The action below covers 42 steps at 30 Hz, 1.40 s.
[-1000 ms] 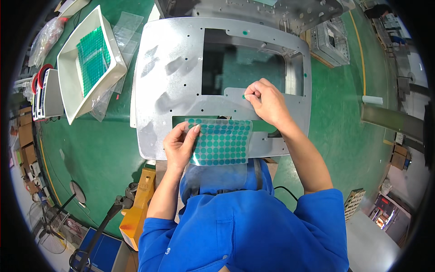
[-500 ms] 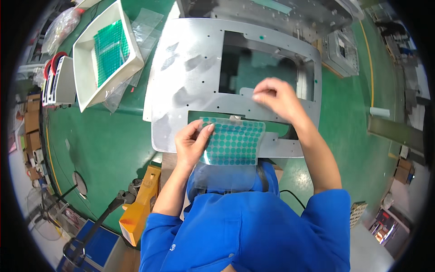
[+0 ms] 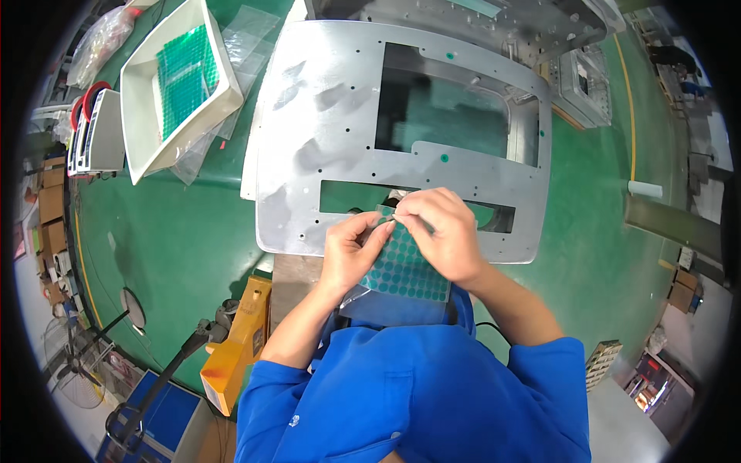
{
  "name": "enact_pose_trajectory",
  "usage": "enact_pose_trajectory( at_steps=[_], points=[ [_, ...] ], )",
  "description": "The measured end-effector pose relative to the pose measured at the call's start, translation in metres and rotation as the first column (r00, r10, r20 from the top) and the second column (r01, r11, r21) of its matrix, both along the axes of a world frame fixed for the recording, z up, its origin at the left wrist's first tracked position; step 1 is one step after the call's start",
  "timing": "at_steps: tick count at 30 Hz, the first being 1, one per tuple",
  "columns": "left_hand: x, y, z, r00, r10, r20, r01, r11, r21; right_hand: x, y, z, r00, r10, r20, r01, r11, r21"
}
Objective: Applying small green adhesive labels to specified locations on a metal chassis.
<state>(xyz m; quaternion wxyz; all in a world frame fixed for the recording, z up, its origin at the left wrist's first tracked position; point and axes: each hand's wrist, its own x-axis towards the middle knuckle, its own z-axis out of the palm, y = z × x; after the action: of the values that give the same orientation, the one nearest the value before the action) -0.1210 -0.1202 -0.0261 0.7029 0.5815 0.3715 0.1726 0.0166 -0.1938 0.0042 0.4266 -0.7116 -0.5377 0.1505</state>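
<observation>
A clear sheet of round green stickers (image 3: 407, 272) hangs in front of my chest, its upper edge bent between my hands. My left hand (image 3: 351, 251) pinches that edge between thumb and forefinger. The fingertips of my right hand (image 3: 444, 231) meet the left ones there, closed on the sheet's edge; whether a single dot is between them is too small to tell. Just beyond lies a large grey metal panel (image 3: 309, 147) with rectangular cutouts and small holes. One green dot (image 3: 444, 158) sits on the panel's tab, beside the big cutout.
At the far left a white bin (image 3: 139, 116) holds more green dot sheets, with clear plastic bags (image 3: 248, 38) beside it. A yellow pallet jack part (image 3: 241, 343) stands at my left. Another metal part (image 3: 463, 23) is behind the panel, and a clear crate (image 3: 580, 89) is at the right.
My right hand has come back from above the panel to the sheet's upper edge, meeting my left hand. The sheet has shifted slightly right and down. The dot on the tab now shows.
</observation>
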Motion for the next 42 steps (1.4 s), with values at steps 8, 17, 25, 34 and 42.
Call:
enact_pose_trajectory(
  at_steps=[8,17,25,34,42],
  points=[
    [-0.008,0.005,-0.009,0.995,0.024,-0.102,-0.028,0.999,-0.032,0.040,-0.011,-0.017,0.960,-0.229,-0.161,0.185,0.951,-0.248],
    [-0.009,0.004,-0.009,0.998,0.030,-0.047,-0.031,0.999,-0.009,0.046,-0.001,-0.025,0.985,-0.170,-0.007,0.155,0.917,-0.368],
    [-0.008,0.003,-0.009,0.999,0.047,-0.014,-0.048,0.999,-0.017,0.043,0.001,-0.025,0.981,-0.188,0.053,0.194,0.899,-0.392],
    [-0.008,0.005,-0.007,0.998,0.029,-0.060,-0.031,0.999,-0.037,0.041,0.001,-0.026,0.977,-0.179,0.113,0.209,0.900,-0.383],
    [-0.009,0.002,-0.011,0.998,0.057,-0.024,-0.058,0.998,-0.026,0.040,-0.001,-0.029,0.978,-0.193,0.084,0.211,0.908,-0.363]
  ],
)
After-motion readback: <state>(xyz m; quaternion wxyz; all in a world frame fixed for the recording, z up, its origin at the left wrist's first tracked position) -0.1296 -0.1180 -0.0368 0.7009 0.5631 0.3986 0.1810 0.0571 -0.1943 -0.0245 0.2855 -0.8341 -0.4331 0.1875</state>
